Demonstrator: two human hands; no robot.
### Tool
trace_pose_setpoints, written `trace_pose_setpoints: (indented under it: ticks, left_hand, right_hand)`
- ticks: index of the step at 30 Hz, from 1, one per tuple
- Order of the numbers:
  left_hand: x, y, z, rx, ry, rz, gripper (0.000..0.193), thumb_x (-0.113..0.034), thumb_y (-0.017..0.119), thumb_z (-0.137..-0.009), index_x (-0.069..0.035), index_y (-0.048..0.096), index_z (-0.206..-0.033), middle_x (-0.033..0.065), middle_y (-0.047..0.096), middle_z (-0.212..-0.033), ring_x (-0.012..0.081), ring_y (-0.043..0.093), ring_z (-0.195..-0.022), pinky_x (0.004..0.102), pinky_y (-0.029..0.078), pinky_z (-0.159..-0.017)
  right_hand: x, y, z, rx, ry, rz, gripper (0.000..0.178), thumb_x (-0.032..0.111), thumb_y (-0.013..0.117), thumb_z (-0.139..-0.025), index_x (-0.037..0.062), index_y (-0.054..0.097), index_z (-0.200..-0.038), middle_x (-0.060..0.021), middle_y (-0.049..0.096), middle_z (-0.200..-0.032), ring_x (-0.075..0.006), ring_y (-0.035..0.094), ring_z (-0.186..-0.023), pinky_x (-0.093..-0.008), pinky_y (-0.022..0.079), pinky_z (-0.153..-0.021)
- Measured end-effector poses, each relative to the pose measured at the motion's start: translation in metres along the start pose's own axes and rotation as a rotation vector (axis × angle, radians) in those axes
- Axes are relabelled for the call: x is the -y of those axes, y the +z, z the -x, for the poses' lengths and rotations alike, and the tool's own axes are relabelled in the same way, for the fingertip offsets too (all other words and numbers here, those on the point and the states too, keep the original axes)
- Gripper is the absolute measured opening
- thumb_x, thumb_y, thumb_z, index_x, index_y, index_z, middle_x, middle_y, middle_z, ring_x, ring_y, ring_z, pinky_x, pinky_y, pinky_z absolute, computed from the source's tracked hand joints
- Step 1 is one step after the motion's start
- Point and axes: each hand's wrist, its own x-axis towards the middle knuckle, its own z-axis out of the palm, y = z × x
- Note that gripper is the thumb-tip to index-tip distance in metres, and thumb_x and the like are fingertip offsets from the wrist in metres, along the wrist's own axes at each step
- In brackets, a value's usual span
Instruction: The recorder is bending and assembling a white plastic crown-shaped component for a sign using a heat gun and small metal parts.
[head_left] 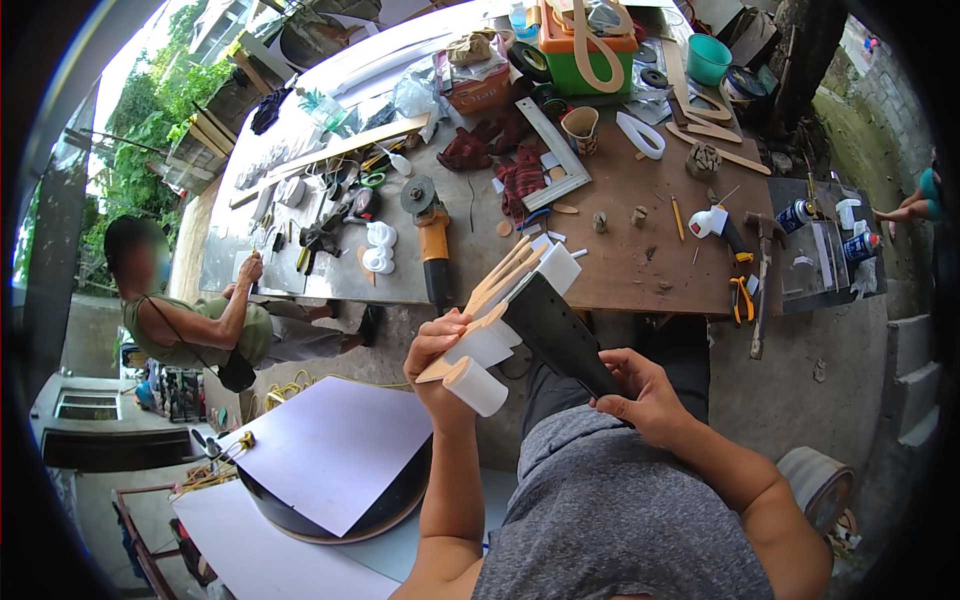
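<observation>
My left hand (437,350) is closed around a cluster of white blocks (482,345) with light wooden strips (497,277). A white cylinder with a wooden cap (476,388) projects from its near end. My right hand (638,392) grips the lower end of a long black panel (552,330) with small holes, thumb on one side and fingers on the other. The panel is tilted, its upper end against the white pieces. Whether the two are joined, I cannot tell. Both are held in front of my waist, near the table's front edge.
An angle grinder (430,235) lies on the table (630,275) beyond my left hand. To the right are a pencil (678,217), a hammer (762,280) and yellow-handled pliers (742,299). A person (190,310) works at the left side. White sheets (345,440) lie at lower left.
</observation>
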Motion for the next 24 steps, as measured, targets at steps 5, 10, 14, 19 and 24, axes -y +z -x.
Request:
trace_pose_setpoints:
  ticks: [5, 10, 14, 19, 24]
  left_hand:
    - [0.0003, -0.0013, 0.0000, -0.011, -0.010, -0.001, 0.020, -0.004, 0.081, -0.079, -0.007, 0.069, -0.095, 0.0092, 0.070, -0.100, 0.0243, 0.069, -0.106, 0.0432, 0.043, -0.111]
    - [0.0005, -0.0039, 0.0005, 0.027, -0.004, 0.007, 0.016, -0.006, 0.078, -0.084, -0.007, 0.069, -0.098, 0.0095, 0.068, -0.103, 0.0255, 0.067, -0.110, 0.0437, 0.042, -0.112]
    - [0.0021, -0.0063, 0.0008, 0.075, 0.020, -0.010, 0.013, -0.008, 0.073, -0.089, -0.007, 0.068, -0.101, 0.0094, 0.066, -0.107, 0.0266, 0.065, -0.114, 0.0437, 0.041, -0.113]
    - [0.0027, -0.0039, 0.0029, 0.015, -0.012, 0.023, 0.015, -0.006, 0.077, -0.084, -0.007, 0.069, -0.097, 0.0088, 0.068, -0.103, 0.0256, 0.067, -0.110, 0.0434, 0.042, -0.111]
    - [0.0014, -0.0024, 0.0028, -0.030, -0.023, 0.030, 0.019, -0.002, 0.081, -0.080, -0.007, 0.070, -0.094, 0.0088, 0.070, -0.099, 0.0246, 0.069, -0.106, 0.0435, 0.043, -0.110]
  right_hand:
    - [-0.0002, 0.0000, -0.0005, -0.001, 0.005, 0.009, 0.058, 0.014, 0.080, -0.088, 0.0013, 0.050, -0.136, -0.0090, 0.063, -0.110, -0.0147, 0.065, -0.098, -0.0300, 0.053, -0.091]
    - [-0.0008, -0.0001, -0.0019, 0.002, 0.003, -0.007, 0.059, 0.016, 0.081, -0.088, 0.0014, 0.050, -0.136, -0.0089, 0.063, -0.110, -0.0147, 0.065, -0.098, -0.0303, 0.054, -0.092]
    - [-0.0031, -0.0010, -0.0022, 0.000, 0.019, -0.006, 0.058, 0.015, 0.081, -0.088, 0.0014, 0.050, -0.136, -0.0089, 0.063, -0.110, -0.0149, 0.065, -0.098, -0.0305, 0.054, -0.091]
    - [-0.0041, -0.0010, -0.0031, 0.009, 0.007, -0.017, 0.057, 0.013, 0.080, -0.089, 0.0014, 0.050, -0.136, -0.0091, 0.062, -0.111, -0.0152, 0.065, -0.098, -0.0305, 0.054, -0.091]
    - [-0.0038, -0.0002, -0.0043, 0.015, 0.010, -0.040, 0.058, 0.013, 0.080, -0.088, 0.0013, 0.050, -0.136, -0.0090, 0.062, -0.112, -0.0149, 0.065, -0.098, -0.0304, 0.054, -0.091]
